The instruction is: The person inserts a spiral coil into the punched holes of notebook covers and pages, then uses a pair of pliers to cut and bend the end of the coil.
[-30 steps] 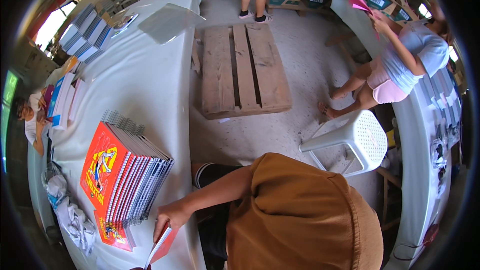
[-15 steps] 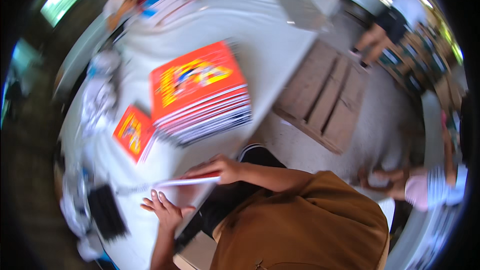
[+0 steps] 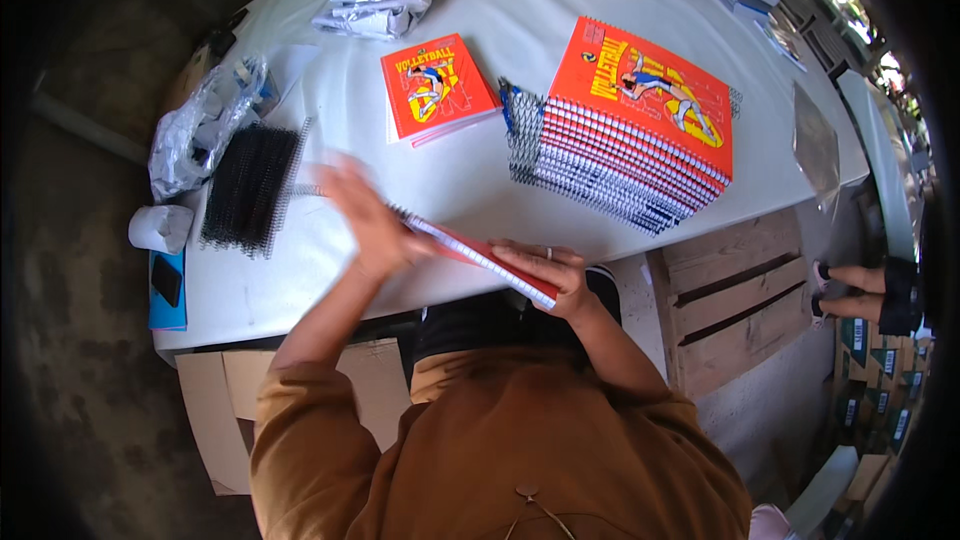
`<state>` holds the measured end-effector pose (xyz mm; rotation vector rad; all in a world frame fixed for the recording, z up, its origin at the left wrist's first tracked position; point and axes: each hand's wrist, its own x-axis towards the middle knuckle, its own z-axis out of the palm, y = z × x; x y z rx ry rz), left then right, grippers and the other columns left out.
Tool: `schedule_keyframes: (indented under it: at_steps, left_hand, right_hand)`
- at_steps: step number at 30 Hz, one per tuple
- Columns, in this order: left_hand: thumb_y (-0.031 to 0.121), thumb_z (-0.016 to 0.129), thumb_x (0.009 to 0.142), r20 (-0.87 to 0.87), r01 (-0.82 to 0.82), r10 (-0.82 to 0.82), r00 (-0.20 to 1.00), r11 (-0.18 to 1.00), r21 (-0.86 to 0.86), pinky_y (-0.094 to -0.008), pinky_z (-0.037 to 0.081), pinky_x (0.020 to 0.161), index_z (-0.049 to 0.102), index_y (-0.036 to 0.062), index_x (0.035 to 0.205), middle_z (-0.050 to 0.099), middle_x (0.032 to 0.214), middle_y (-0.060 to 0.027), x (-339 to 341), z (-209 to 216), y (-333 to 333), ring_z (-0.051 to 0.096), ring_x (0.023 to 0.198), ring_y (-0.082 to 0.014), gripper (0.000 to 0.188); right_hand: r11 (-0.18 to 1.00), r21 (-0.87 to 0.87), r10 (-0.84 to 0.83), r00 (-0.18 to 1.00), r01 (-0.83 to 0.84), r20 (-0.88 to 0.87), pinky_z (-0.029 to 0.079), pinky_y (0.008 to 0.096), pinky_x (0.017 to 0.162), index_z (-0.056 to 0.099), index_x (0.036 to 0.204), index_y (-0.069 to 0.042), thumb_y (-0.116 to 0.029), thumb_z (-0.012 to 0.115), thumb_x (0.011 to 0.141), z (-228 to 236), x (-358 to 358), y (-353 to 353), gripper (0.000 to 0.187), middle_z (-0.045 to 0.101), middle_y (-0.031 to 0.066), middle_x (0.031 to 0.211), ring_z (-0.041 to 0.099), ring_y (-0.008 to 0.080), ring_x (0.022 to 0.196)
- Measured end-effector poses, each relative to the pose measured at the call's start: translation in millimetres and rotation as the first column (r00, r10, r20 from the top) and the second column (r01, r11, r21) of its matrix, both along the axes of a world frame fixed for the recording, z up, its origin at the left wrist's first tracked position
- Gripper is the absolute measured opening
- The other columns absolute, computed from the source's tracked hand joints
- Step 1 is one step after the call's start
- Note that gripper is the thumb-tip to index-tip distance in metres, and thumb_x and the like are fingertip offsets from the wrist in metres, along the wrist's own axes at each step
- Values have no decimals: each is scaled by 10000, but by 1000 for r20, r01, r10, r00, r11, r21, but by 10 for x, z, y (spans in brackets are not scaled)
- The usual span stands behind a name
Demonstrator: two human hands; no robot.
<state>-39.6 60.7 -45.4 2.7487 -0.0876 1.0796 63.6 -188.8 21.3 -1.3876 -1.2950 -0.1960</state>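
A red-covered notebook [image 3: 480, 258] is held on edge at the table's near side, its spine up. My right hand [image 3: 550, 275], with a ring on one finger, is closed round its near right end. A thin spiral binding coil [image 3: 308, 190] pokes out past the far left end, and coil loops run along the spine. At that left end my left hand [image 3: 365, 220] is smeared by motion, so its fingers' grip is unclear. Beyond lie a small stack of red notebooks [image 3: 440, 88] and a taller stack of spiral-bound red notebooks [image 3: 645, 105].
A bundle of black spiral coils [image 3: 255, 185] lies left on the white-covered table [image 3: 330, 285], near crumpled clear plastic [image 3: 205, 125]. A phone [image 3: 166, 278] rests on a blue item. An open cardboard box [image 3: 375, 385] sits below, a wooden pallet [image 3: 735, 300] right.
My view has swung and steadied. My left hand, spread beside the notebook's left end before, now blurs across that end. My right hand still holds the notebook.
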Motion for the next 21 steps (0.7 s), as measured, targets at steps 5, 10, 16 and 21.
schedule_keyframes:
  at_steps: [5,10,16,21]
  left_hand:
    - [763,400,739,422,-10,-191,886,903,429,-625,42,1027,278,-80,1345,62,1442,-294,136,555,-90,102,1324,-465,1046]
    - [828,351,685,103,175,-190,976,975,136,-635,-51,1018,170,-96,1371,183,1404,-311,57,128,-436,54,1327,-497,1165]
    - [654,297,852,375,133,-188,908,977,166,-578,-1,1054,162,-59,1385,101,1434,-287,304,854,-457,94,1335,-434,900]
    - [819,313,713,93,468,-534,840,800,375,-650,-59,1015,146,-13,1411,119,1435,-297,15,491,-618,59,1330,-496,1099]
  right_hand:
    - [1000,-11,-5,1000,4,-14,516,341,797,650,1057,-18,-4,667,715,11,-16,-94,342,649,154,1031,650,257,917]
    - [1000,9,24,999,-24,-40,499,348,835,623,1110,-23,5,638,718,-24,36,-98,394,642,144,1059,636,271,957]
    - [995,24,103,988,-101,-116,513,322,798,620,1130,-61,65,620,674,-46,-39,-70,473,635,115,1090,633,262,963]
    - [1000,2,23,983,-23,-182,513,333,793,630,1112,-62,94,591,645,-98,7,-90,494,625,121,1111,633,263,956]
